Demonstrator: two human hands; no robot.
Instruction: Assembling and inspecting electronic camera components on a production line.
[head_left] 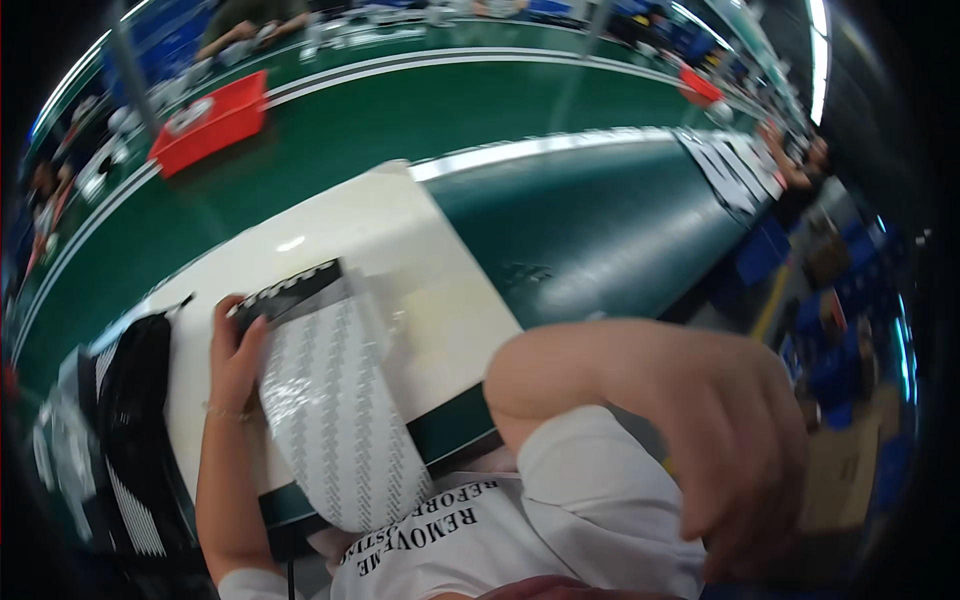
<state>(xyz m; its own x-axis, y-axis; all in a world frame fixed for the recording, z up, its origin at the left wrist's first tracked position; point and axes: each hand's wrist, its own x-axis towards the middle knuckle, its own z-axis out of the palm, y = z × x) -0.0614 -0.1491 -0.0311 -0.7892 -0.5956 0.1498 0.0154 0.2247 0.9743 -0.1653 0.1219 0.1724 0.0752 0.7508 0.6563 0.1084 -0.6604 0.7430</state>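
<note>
My left hand (236, 355) is closed on the left edge of a long flat piece with a black top end. A glossy white sheet (335, 410) with rows of grey print and a rounded lower end covers most of it, and clear film sticks out along its right side. This piece lies over the white board (420, 290) and hangs past the table's near edge toward me. My right hand (730, 430) is raised close to the camera, right of my body, with its fingers pointing down. It is smeared, and whatever the fingers hold is hidden.
Black striped pieces (140, 430) with clear plastic are stacked left of the board. Beyond runs a green conveyor (400, 110) with a red bin (212, 122). White-and-dark strips (728, 172) lie at the far right of the bench. Other people sit across the belt and at right.
</note>
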